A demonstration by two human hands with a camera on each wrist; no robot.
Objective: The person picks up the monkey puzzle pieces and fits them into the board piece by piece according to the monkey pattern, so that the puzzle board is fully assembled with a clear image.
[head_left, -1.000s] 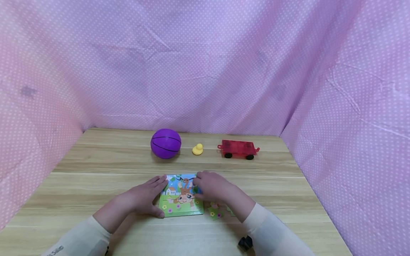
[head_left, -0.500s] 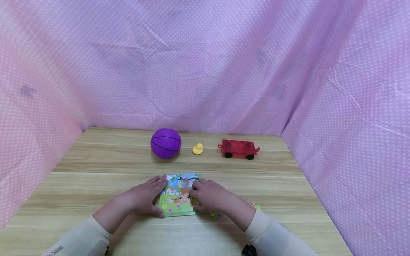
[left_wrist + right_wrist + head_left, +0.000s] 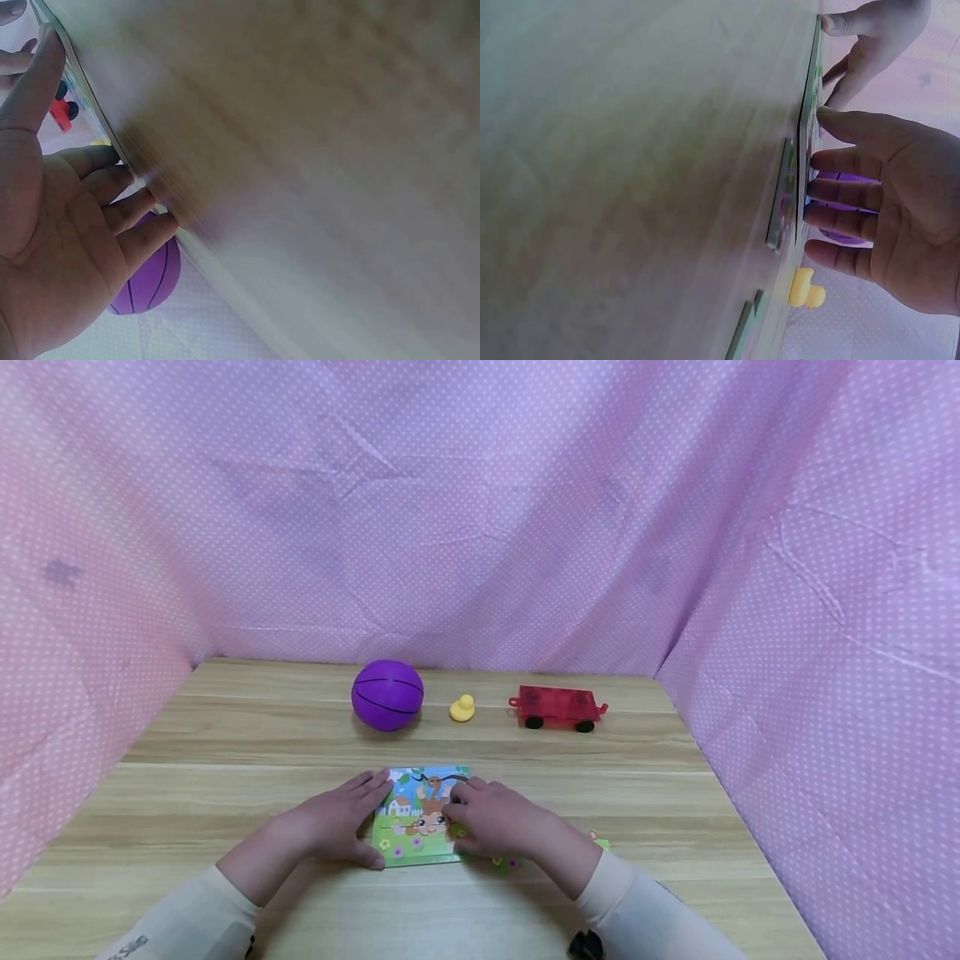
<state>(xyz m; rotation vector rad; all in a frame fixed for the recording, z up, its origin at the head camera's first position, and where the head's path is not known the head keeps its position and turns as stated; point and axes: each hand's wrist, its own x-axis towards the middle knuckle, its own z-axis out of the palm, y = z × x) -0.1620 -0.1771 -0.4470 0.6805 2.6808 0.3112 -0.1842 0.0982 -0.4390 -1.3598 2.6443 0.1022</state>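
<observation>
so the square cartoon-monkey jigsaw board [image 3: 422,816] sits near the tabletop's front edge, left hand [image 3: 330,827] flat and relaxed against its left side, right hand [image 3: 498,821] pressing straight fingertips [image 3: 815,189] on its right part, loose green pieces [image 3: 507,862] just right.

Head view taken from above near table edge, aimed forward and down toward 12 o'clock; wooden table [image 3: 225,743] seen whole. Wrist views taken very close, low along tabletop, rolled sideways. Purple ball [image 3: 387,695] and puzzle board [image 3: 420,817] shared by all three views.
</observation>
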